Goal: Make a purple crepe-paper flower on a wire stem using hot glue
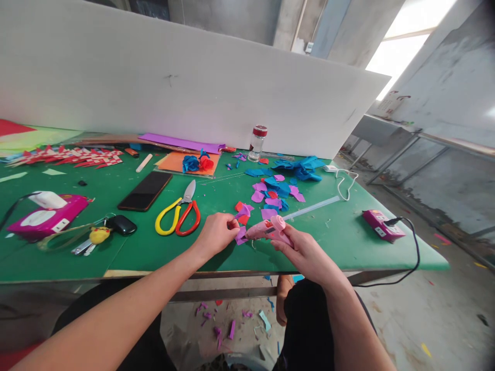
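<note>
My right hand (pixel 299 250) is wrapped round a pink hot glue gun (pixel 266 229), whose nozzle points left. A long translucent glue stick (pixel 313 207) runs out of its back end. Pinched in the fingers of my left hand (pixel 217 234) is a small purple paper piece (pixel 241 236), right at the nozzle tip. Just beyond my left fingertips lie red and purple paper petals (pixel 243 210). Farther back is a loose spread of purple, red and blue paper petals (pixel 273 191).
Scissors (pixel 184 211), a black phone (pixel 145 191) and keys with a yellow charm (pixel 99 235) lie to the left. Finished paper flowers (pixel 198 163) rest on orange paper. A glass jar (pixel 257 144) stands before the white board (pixel 193 77). Power strips (pixel 382 225) sit at both sides.
</note>
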### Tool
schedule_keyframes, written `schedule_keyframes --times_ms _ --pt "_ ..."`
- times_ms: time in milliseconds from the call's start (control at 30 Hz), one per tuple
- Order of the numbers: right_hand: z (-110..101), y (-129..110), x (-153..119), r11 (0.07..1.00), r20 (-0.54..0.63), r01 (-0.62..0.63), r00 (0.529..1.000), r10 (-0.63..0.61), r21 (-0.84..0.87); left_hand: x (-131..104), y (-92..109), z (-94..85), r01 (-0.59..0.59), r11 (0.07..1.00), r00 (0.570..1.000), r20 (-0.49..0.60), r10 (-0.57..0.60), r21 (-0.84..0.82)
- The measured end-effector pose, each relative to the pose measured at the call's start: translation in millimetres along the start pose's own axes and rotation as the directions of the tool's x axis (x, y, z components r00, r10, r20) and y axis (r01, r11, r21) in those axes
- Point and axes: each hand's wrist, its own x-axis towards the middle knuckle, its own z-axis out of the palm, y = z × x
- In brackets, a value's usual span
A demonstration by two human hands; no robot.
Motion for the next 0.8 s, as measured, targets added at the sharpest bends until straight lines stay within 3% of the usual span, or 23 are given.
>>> schedule_keyframes --times_ms 800 --pt "-7 4 -2 0.999 -0.012 -0.016 1.000 0.016 0.035 0 0 0.2 -0.012 1.000 1.000 0.021 0.012 -0.022"
